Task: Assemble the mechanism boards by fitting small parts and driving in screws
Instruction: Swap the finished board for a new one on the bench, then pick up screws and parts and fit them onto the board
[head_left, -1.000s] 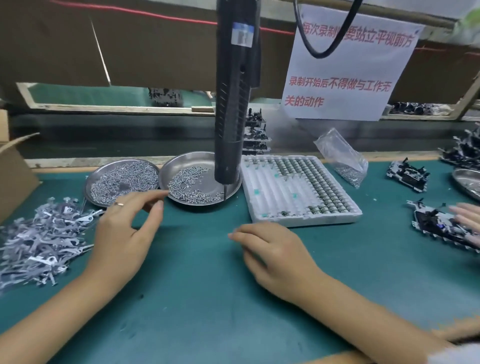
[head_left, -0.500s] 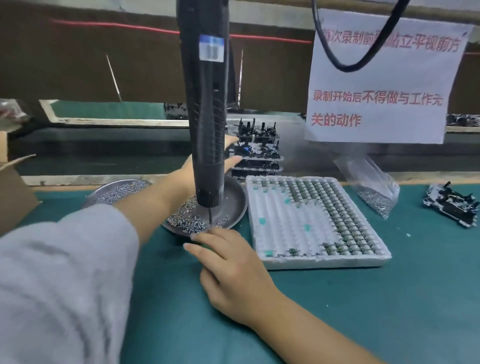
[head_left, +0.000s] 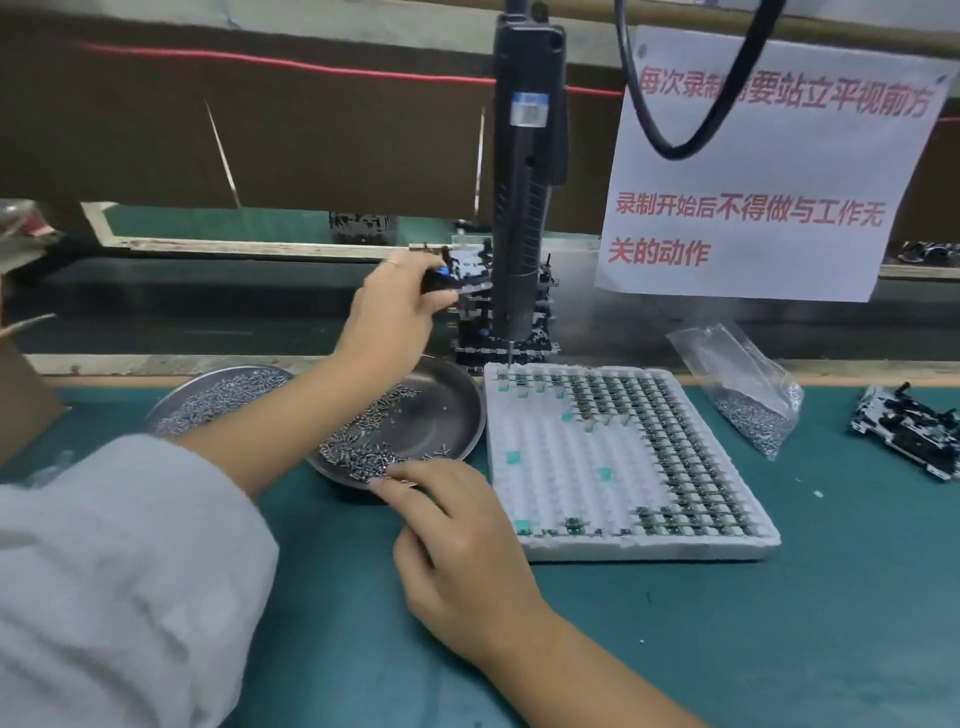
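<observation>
Reaching to the rear of the bench, the left hand (head_left: 387, 306) pinches the top black-and-white mechanism board (head_left: 460, 270) off the dark stack of boards (head_left: 498, 338) behind the hanging black electric screwdriver (head_left: 524, 197), thumb under and fingers over its near edge, while the right hand (head_left: 457, 540) lays loosely spread fingertips (head_left: 384, 480) on the small silver screws (head_left: 358, 447) at the near rim of the round steel dish (head_left: 452, 410). To do this well, I judge, lift the board straight up (its neighbours below look ready to snag) and roll a single screw clear before pinching it.
</observation>
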